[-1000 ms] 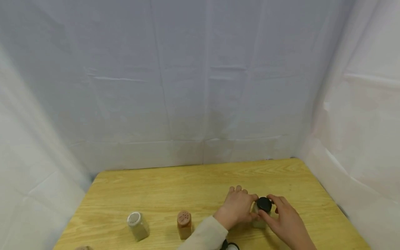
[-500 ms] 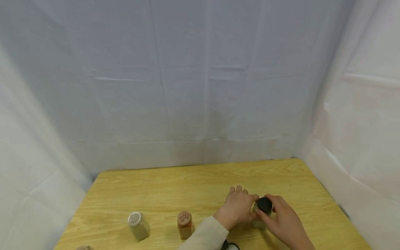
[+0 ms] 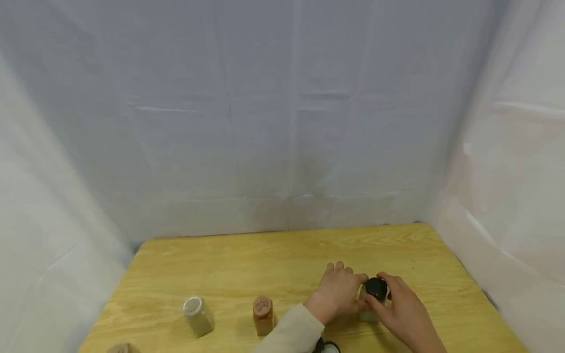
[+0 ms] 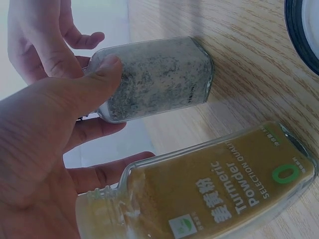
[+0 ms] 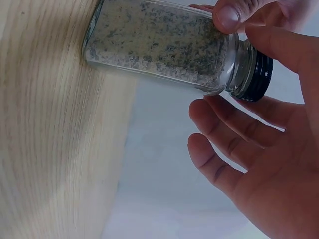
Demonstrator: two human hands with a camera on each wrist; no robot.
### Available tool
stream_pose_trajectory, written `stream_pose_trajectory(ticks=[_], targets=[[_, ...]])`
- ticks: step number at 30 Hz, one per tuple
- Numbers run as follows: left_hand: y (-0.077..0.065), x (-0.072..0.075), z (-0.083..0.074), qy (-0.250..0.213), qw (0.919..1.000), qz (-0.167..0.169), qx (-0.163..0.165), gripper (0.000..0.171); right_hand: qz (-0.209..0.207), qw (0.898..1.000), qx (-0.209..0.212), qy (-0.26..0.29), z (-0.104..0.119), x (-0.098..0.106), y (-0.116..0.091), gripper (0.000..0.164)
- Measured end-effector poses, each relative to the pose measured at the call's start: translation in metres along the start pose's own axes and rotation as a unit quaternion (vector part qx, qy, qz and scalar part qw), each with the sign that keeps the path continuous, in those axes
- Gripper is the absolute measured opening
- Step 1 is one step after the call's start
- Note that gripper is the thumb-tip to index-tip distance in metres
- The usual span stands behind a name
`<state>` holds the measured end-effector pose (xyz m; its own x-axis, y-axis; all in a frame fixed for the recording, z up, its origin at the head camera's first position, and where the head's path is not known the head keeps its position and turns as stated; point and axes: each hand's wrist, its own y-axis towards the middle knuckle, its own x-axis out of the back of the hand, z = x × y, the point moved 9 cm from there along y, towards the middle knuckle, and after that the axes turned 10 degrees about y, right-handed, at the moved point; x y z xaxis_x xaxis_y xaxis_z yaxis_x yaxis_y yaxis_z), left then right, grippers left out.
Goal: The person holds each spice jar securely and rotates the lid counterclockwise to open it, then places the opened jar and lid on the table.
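Note:
In the head view my left hand holds a clear glass spice jar by its upper body. The jar stands upright on the table, filled with pale, dark-flecked seasoning. My right hand pinches the jar's black lid between thumb and forefinger. In the right wrist view the lid sits at the neck, with some glass thread showing below it, and the other fingers are extended beside the jar. Close to my left hand stands a turmeric powder jar without a black lid.
An orange-brown shaker jar and a white-topped jar stand to the left on the wooden table. Another jar top shows at the lower edge. A loose black-rimmed lid lies near my left sleeve. White sheeting encloses the table.
My right fingers closed further around the black lid half a second ago, then shifted back on it. The lid now looks slightly more tilted. My left hand keeps its hold on the jar.

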<state>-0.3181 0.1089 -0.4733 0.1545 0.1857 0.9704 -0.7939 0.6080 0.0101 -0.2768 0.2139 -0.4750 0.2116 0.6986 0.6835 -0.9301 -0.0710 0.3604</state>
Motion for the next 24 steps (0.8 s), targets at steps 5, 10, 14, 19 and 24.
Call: stream_pose_trajectory(ticks=[5, 10, 14, 19, 24], targets=[[0.003, 0.0, -0.002, 0.005, 1.0, 0.0, -0.003, 0.054, 0.019, 0.999, -0.033, 0.005, -0.007, -0.001, -0.002, 0.058], [0.002, -0.002, 0.002, 0.011, 0.9999, 0.003, 0.007, 0.053, 0.02, 1.0, -0.014, 0.012, -0.003, -0.004, 0.001, 0.056], [0.003, -0.003, 0.003, -0.004, 0.9999, 0.012, 0.008, 0.055, 0.015, 1.0, -0.011, 0.013, -0.001, -0.002, 0.002, 0.054], [0.004, -0.005, 0.003, -0.011, 0.9999, 0.009, 0.005, 0.057, 0.031, 0.998, -0.052, 0.007, -0.009, -0.001, 0.0, 0.062], [0.004, -0.005, 0.003, -0.015, 0.9998, 0.009, 0.007, 0.055, 0.038, 0.997, -0.067, 0.01, -0.014, 0.001, -0.003, 0.06]])
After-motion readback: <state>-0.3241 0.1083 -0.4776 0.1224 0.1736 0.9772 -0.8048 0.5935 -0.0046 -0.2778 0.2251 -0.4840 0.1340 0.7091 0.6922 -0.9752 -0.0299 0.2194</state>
